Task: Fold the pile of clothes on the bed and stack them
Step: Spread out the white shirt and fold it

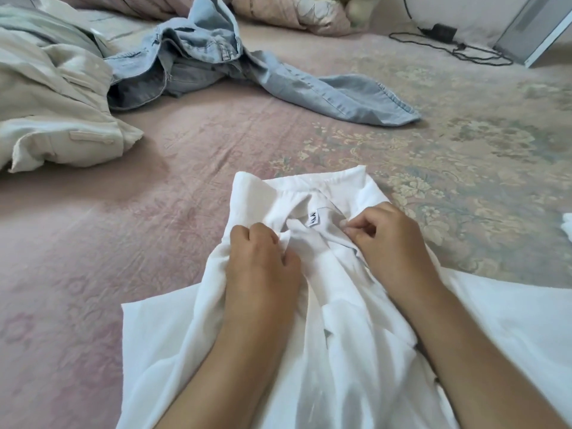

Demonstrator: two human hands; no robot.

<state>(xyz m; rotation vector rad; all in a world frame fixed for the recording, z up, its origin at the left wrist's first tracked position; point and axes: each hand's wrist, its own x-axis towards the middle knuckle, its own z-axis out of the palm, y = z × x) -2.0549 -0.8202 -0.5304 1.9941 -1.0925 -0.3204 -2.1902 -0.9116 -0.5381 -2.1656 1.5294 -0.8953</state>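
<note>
A white garment point(349, 351) lies spread on the bed in front of me, its elastic waistband point(309, 184) at the far end and a small label point(313, 218) showing inside the opening. My left hand point(263, 261) grips a bunched fold of the white cloth on the left side of the opening. My right hand point(390, 239) pinches the cloth on the right side, fingertips close to the label. Further back lie light blue jeans point(216, 66), crumpled, with one leg stretched to the right. A cream garment point(55, 113) is heaped at the left.
The bed has a pink and floral cover point(464, 156). A black cable and charger point(445, 38) lie at the back right beside a grey panel point(532, 29). Pillows point(294, 10) line the far edge. A scrap of white cloth point(568, 227) shows at the right edge.
</note>
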